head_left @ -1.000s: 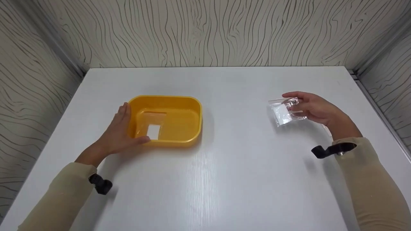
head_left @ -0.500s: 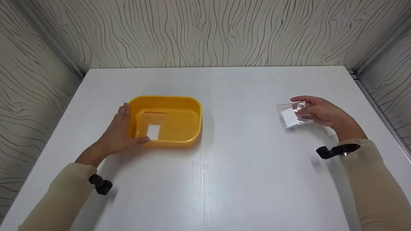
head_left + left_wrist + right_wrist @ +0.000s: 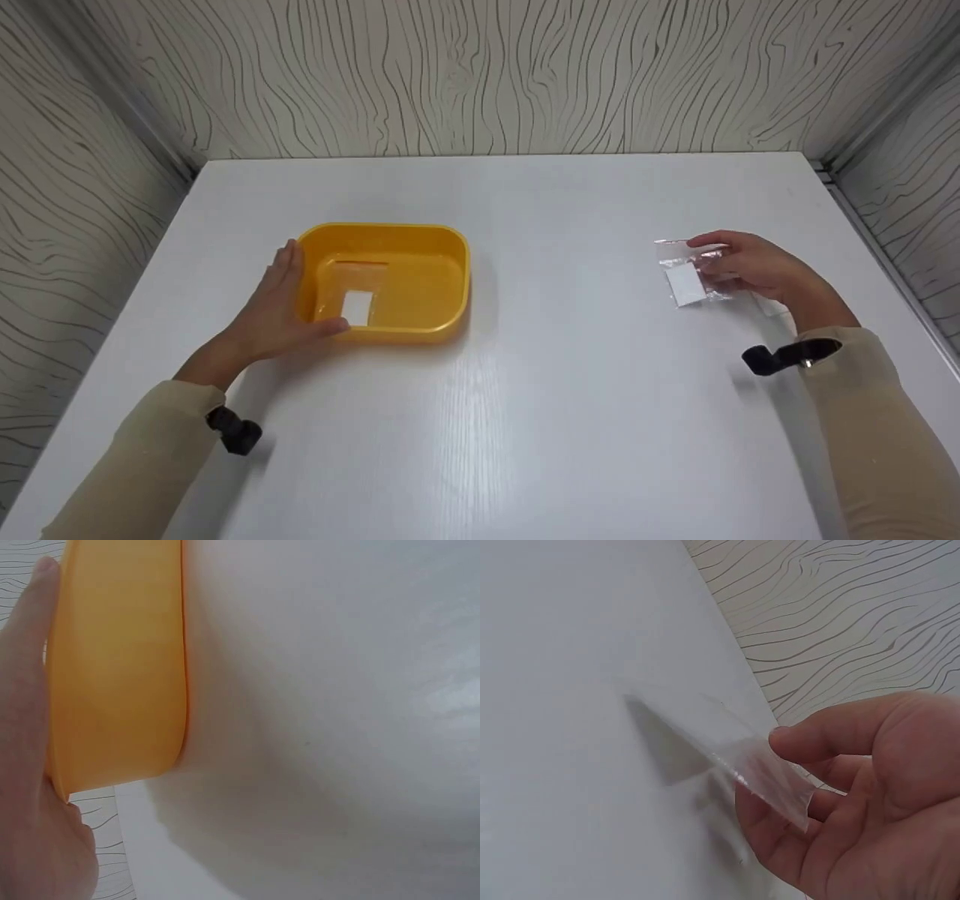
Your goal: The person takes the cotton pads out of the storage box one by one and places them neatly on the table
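My left hand [image 3: 271, 315] lies against the left end of a yellow plastic tub [image 3: 431, 334], its fingers straight along the side and its thumb on the near rim. Flat on the tub's floor is a clear resealable bag [image 3: 367, 275] with a white patch. Over at the right, my right hand [image 3: 765, 270] pinches a second clear resealable bag [image 3: 684, 283], which also has a white patch. In the right wrist view that bag [image 3: 727, 754] tilts down toward the table from between thumb and fingers. Beneath the right wrist shows part of another clear bag [image 3: 770, 305].
The white table [image 3: 555, 390] runs back to a wood-grain patterned wall [image 3: 480, 82]. Similar panels stand at the left and right sides. Black camera mounts [image 3: 787, 356] jut from both cuffs.
My right hand has shifted right and slightly nearer with its bag, which has turned and dropped closer to the table. The left hand and the tub stay in place.
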Tool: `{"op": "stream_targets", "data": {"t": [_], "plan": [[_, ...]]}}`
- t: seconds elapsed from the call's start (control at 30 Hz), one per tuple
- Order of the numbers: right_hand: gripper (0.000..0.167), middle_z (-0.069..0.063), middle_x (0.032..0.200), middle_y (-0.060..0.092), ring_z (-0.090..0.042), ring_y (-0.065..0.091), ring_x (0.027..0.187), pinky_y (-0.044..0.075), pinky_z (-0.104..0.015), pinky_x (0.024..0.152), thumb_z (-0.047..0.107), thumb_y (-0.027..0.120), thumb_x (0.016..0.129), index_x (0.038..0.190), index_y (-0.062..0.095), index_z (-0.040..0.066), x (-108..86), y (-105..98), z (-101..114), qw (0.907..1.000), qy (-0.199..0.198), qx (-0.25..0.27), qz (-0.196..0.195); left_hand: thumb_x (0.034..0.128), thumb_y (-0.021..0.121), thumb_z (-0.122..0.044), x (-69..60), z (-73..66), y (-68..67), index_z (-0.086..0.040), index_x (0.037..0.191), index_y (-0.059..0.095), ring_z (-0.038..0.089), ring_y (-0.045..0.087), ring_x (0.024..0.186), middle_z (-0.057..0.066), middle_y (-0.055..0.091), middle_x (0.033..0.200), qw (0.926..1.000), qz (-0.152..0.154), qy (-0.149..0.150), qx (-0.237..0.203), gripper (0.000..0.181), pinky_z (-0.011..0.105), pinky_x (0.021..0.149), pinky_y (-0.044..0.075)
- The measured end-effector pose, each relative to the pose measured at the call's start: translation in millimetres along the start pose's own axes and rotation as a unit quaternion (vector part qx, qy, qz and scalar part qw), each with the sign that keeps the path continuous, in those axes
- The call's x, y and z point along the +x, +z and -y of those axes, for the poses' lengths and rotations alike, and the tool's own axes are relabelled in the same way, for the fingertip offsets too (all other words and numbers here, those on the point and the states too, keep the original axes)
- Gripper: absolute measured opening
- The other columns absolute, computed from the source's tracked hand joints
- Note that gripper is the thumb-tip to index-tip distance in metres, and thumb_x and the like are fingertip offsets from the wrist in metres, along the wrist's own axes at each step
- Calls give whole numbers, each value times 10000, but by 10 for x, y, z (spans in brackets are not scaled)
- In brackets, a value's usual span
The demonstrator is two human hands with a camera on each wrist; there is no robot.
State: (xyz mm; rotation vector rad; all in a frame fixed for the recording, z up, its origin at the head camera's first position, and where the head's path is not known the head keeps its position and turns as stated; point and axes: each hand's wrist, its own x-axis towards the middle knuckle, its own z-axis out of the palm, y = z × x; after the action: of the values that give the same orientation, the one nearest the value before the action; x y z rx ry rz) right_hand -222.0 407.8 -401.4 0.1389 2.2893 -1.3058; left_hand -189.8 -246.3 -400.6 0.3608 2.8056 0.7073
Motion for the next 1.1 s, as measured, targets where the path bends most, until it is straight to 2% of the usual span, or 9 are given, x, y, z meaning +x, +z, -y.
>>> {"op": "stream_targets", "data": {"t": [0.13,0.27,0.5,0.63,0.87,1.1], "plan": [[594,-259,1471,426,-261,528,1144,516,-272,877,181,584,1032,1554,340,37,-28,14,15,9979,101,-635,-16,832,725,-627,-6,3,0,29,1576,-161,456,-42,1536,224,-137,1675,10000,-30,12,-32,1330,654,1209,79],[587,-282,1478,432,-307,520,1164,503,-302,875,254,585,1034,1538,375,40,-65,28,40,9953,141,-953,-52,835,724,-620,-11,14,6,29,1577,-158,445,-54,1539,222,-135,1676,10000,-46,36,-32,1322,644,1214,71],[557,-229,1360,511,-203,577,1012,535,-279,817,223,605,1023,1499,415,7,-106,9,31,9950,91,-992,-115,841,718,-620,-9,11,3,16,1571,-183,440,-81,1537,203,-165,1674,10000,22,-29,-86,1323,634,1218,52],[557,-218,1330,512,-185,582,986,549,-272,808,205,609,1022,1491,414,-22,-136,0,5,9948,-18,-1017,-94,837,720,-624,-9,4,4,10,1573,-186,443,-76,1537,202,-164,1674,9999,17,-58,-108,1328,647,1212,57],[514,-221,1280,523,-266,587,1025,558,-269,811,208,587,1030,1485,446,14,-231,36,31,9884,-95,-1506,-170,836,712,-645,-18,6,2,-25,1577,-203,453,-65,1536,175,-181,1677,9998,52,-193,-70,1332,667,1202,62],[524,-302,1402,452,-374,538,1161,572,-330,877,208,549,1039,1497,407,-3,-290,47,72,9883,25,-1521,-74,841,701,-648,-3,17,10,-18,1577,-200,441,-56,1540,178,-173,1679,9999,31,-145,-10,1323,649,1211,62]]}}
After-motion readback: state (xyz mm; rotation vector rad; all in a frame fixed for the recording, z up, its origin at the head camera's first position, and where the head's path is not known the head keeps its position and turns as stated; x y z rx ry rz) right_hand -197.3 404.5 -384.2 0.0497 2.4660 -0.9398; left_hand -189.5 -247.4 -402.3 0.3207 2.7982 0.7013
